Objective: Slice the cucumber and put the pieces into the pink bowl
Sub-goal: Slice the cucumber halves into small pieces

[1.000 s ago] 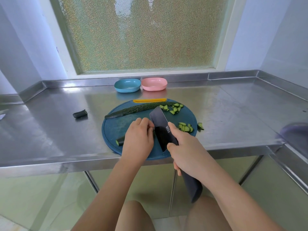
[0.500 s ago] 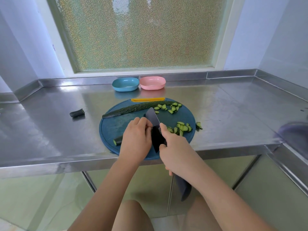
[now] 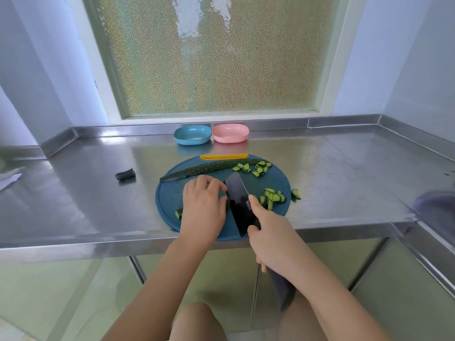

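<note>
The steel counter [image 3: 86, 193] holds a round blue board [image 3: 170, 200] at its near edge, close to the person so both arms reach it easily. The right hand [image 3: 270, 237] is wrapped tight round the knife [image 3: 240, 205], with one finger along the dark blade, I think to steer it. The left hand [image 3: 203, 207] curls over a cucumber strip [image 3: 178, 213] and pins it down, fingertips tucked in beside the blade (safer that way). Only the strip's end pokes out at 8 o'clock.

A long cucumber half [image 3: 209, 168] waits across the board from 10 to 1 o'clock. The pink bowl [image 3: 230, 134] sits at 12 o'clock, well apart, beside a blue bowl [image 3: 192, 135]. I see no pieces in it. Cut pieces [image 3: 273, 196] lie at 3 o'clock, pushed clear of the blade, and more [image 3: 256, 167] at 1 o'clock. A dark stub [image 3: 125, 174] lies off the board at 10 o'clock.
</note>
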Tool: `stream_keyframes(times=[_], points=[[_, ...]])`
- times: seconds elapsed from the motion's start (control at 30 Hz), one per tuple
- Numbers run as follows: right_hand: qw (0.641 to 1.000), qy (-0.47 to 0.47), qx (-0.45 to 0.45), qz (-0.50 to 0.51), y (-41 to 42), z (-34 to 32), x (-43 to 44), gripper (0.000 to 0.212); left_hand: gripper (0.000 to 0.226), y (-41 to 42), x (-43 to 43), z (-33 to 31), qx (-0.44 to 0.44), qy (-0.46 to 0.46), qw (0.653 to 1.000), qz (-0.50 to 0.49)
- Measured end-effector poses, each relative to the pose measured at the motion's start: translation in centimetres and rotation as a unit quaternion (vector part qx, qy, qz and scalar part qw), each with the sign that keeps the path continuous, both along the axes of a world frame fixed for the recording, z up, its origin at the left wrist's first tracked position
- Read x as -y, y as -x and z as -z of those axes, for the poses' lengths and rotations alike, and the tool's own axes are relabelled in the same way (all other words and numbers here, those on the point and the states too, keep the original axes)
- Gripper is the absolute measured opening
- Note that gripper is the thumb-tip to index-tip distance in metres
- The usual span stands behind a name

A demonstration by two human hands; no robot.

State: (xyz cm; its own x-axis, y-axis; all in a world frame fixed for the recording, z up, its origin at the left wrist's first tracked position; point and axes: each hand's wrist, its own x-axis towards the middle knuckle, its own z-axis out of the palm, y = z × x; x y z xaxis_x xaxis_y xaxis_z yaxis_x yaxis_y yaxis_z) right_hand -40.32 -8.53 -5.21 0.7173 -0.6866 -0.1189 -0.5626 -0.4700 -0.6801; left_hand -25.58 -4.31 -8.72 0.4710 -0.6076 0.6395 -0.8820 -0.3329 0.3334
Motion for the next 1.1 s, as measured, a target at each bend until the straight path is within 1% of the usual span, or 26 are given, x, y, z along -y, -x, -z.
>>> stream_keyframes(times=[0.03,0.1,0.17,0.2,0.27,0.37,0.5,0.8,1.1], points=[[1.0,-0.007,0.002,0.0,0.0,0.0,0.0,0.069,0.017,-0.2,-0.2,-0.1,0.006,-0.011,1.0,-0.017],[1.0,-0.015,0.008,-0.002,0.0,0.0,0.1,0.068,0.01,-0.5,-1.0,-0.2,-0.019,-0.029,0.999,-0.018],[1.0,-0.017,0.013,-0.003,0.1,0.0,0.2,0.067,0.011,-0.7,-1.8,0.2,-0.078,-0.038,0.996,0.026],[1.0,-0.02,0.016,-0.003,0.2,0.1,0.2,0.066,0.014,-0.7,-2.2,0.3,-0.092,-0.039,0.994,0.044],[0.999,-0.036,0.03,0.0,0.3,0.2,0.3,0.065,0.016,-0.5,-2.6,0.7,-0.088,-0.024,0.994,0.053],[0.996,-0.057,0.064,0.008,0.3,0.3,0.2,0.067,0.014,-0.4,-2.5,0.9,-0.079,-0.007,0.996,0.038],[0.994,-0.062,0.091,0.01,0.1,0.2,0.2,0.067,0.014,-0.4,-2.4,1.1,-0.075,-0.002,0.997,0.036],[0.995,-0.058,0.085,-0.003,-0.3,-0.3,0.4,0.067,0.014,-0.4,-2.3,1.2,-0.065,0.001,0.997,0.038],[0.998,-0.02,0.054,-0.005,-0.6,-0.4,0.4,0.067,0.014,-0.4,-2.4,1.3,-0.066,-0.002,0.997,0.039]])
